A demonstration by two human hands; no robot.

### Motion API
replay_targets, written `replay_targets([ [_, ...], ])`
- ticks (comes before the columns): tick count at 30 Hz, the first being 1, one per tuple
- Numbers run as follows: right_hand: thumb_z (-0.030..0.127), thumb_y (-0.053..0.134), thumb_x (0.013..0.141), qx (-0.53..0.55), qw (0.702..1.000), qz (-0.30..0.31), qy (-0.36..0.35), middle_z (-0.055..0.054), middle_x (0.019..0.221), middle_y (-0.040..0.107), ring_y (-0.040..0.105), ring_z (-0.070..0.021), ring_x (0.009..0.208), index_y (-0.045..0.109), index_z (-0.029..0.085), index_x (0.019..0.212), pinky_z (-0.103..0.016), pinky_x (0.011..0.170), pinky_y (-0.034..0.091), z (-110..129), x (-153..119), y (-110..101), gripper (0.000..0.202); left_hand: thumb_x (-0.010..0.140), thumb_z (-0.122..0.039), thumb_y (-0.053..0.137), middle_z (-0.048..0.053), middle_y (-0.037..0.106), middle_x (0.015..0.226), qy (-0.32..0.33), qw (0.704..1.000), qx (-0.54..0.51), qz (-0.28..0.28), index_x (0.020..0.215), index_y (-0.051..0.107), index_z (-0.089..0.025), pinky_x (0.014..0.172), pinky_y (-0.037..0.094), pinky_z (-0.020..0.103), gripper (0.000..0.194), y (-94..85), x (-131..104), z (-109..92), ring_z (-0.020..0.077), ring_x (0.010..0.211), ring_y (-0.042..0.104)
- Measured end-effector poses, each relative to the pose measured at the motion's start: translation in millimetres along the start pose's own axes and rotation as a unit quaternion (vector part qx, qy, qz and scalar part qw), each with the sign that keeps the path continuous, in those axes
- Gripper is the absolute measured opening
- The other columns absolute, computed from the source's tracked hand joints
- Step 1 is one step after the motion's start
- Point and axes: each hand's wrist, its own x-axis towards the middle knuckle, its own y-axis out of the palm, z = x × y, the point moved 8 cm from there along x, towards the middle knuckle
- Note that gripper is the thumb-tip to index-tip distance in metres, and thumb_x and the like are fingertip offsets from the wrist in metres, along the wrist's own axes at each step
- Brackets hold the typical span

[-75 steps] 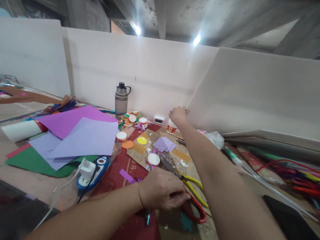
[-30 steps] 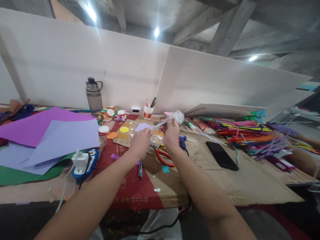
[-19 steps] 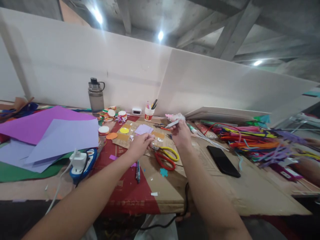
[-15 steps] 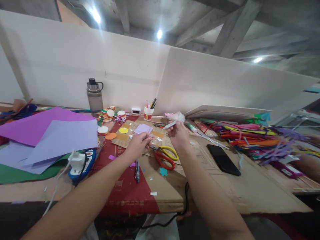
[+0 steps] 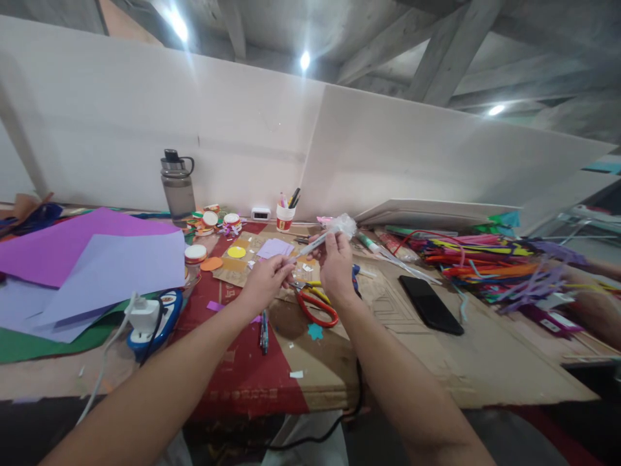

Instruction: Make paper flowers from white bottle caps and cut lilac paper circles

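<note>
My right hand (image 5: 337, 265) is closed round a slim whitish stick-like item (image 5: 313, 246), whose tip points left toward my other hand. My left hand (image 5: 266, 279) has its fingers pinched together at that tip; whatever lies between them is too small to make out. Under the hands are scissors with red and yellow handles (image 5: 317, 312). A blue star-shaped cutout (image 5: 315, 331) lies just below them. Purple paper pieces (image 5: 275, 248) and a yellow disc (image 5: 237, 252) rest on the cardboard behind my left hand.
A bottle (image 5: 178, 191), a pen cup (image 5: 285, 217) and small round boxes stand at the back. Purple sheets (image 5: 121, 272) and a power strip (image 5: 165, 323) lie left. On the right are a black phone (image 5: 431, 304), colourful strips (image 5: 499, 265) and another person's arm (image 5: 594, 304).
My right hand has moved slightly left and down, bringing the whitish item's tip to my left fingers. It now covers part of the scissors' yellow handle. The view has shifted slightly.
</note>
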Motion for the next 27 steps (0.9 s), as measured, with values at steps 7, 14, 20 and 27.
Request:
replay_targets([
  [7,0.044,0.051,0.090,-0.065,0.996,0.053,-0.032,0.003,0.081,0.066,0.054,-0.0095,0.056,0.047,0.024,0.087,-0.024,0.055,0.048,-4.9,-9.3,11.9,0.021,0.090,-0.042,0.045,-0.001,0.061,0.062,0.006,1.000,0.011,-0.015,0.077,0.058,-0.020,0.057,0.041,0.027,0.029,-4.4,0.6,3.7,0.0143,0.055,0.056],
  [14,0.045,0.051,0.091,-0.109,0.989,0.088,-0.039,0.001,0.087,0.067,0.056,-0.0123,0.060,0.045,0.026,0.087,-0.028,0.061,0.047,-1.1,-15.8,22.4,0.021,0.089,-0.036,0.046,-0.002,0.054,0.052,0.034,0.995,0.083,-0.049,0.061,0.052,-0.021,0.056,0.034,0.027,0.032,-15.0,-3.7,-4.0,0.0141,0.053,0.049],
  [20,0.036,0.057,0.088,-0.144,0.980,0.130,-0.028,0.000,0.084,0.064,0.056,-0.0123,0.064,0.055,0.024,0.089,-0.027,0.062,0.048,2.2,-23.0,36.6,0.012,0.087,-0.038,0.051,-0.002,0.057,0.060,0.013,0.999,-0.019,-0.028,0.080,0.057,-0.019,0.056,0.038,0.026,0.021,-13.3,4.1,7.6,0.0128,0.055,0.051],
  [27,0.033,0.057,0.085,-0.159,0.981,0.096,-0.056,0.002,0.077,0.062,0.056,-0.0104,0.057,0.053,0.022,0.090,-0.024,0.055,0.050,16.0,29.4,49.1,0.013,0.081,-0.042,0.061,0.000,0.065,0.072,-0.079,0.987,-0.082,-0.111,0.127,0.043,-0.016,0.053,0.042,0.026,0.055,-23.1,1.4,25.1,0.0148,0.056,0.058],
])
